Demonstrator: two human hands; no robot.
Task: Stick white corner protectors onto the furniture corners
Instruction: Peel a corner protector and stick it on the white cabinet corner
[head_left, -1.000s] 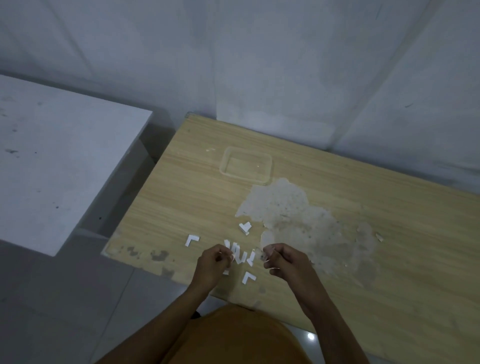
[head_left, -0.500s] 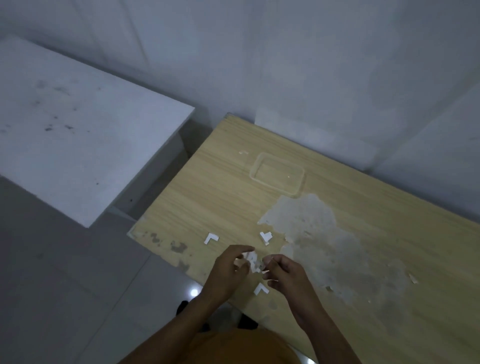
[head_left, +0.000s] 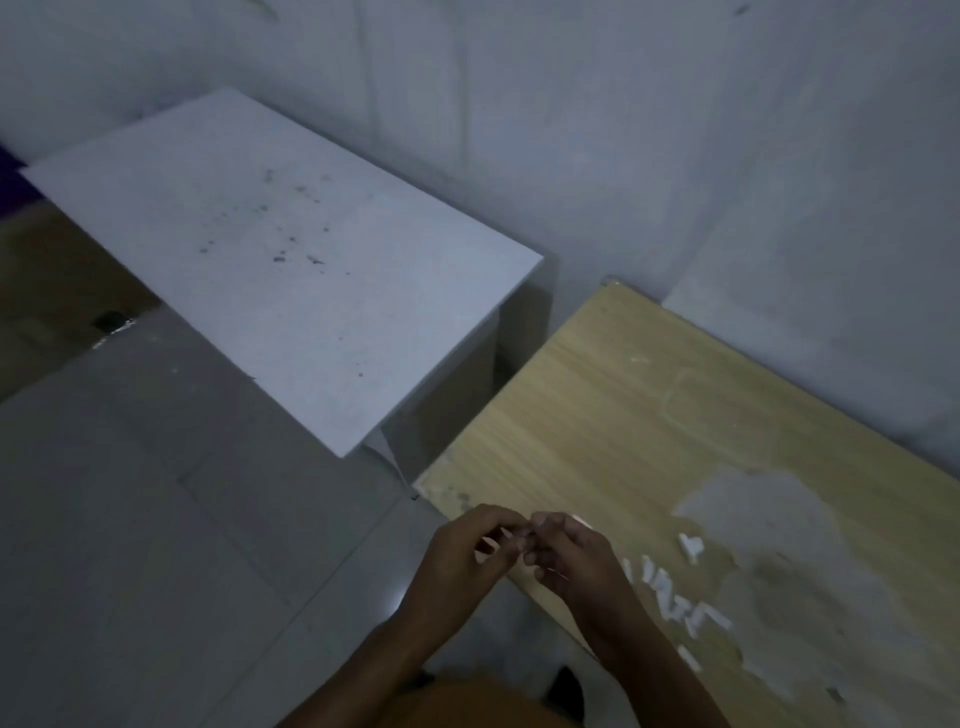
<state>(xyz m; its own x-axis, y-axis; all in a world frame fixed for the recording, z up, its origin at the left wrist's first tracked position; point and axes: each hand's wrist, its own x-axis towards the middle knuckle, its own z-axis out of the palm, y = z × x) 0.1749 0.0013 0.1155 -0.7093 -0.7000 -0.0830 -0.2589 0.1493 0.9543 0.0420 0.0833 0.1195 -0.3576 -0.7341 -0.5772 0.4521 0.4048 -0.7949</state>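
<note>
A: White bench (head_left: 291, 270) is sitting on the left. Where is the protector?

B: Both hands are pinching one small white corner protector (head_left: 485, 552) together. The left hand (head_left: 462, 564) and right hand (head_left: 576, 558) are curling round it, just past the wooden bench (head_left: 613, 415) corner.

A: Which corner is nearest?

B: The wooden one, just up from the hands. More spare protectors (head_left: 675, 605) are lying to the right. No writing anywhere.

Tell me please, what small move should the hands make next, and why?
Probably finish peeling the backing off the small white piece that the left hand and right hand pinch between them, then carry it to the near corner of the wooden table. That corner looks bare and lies just beyond the fingertips. The piece is blurred, so this is a guess.
</note>
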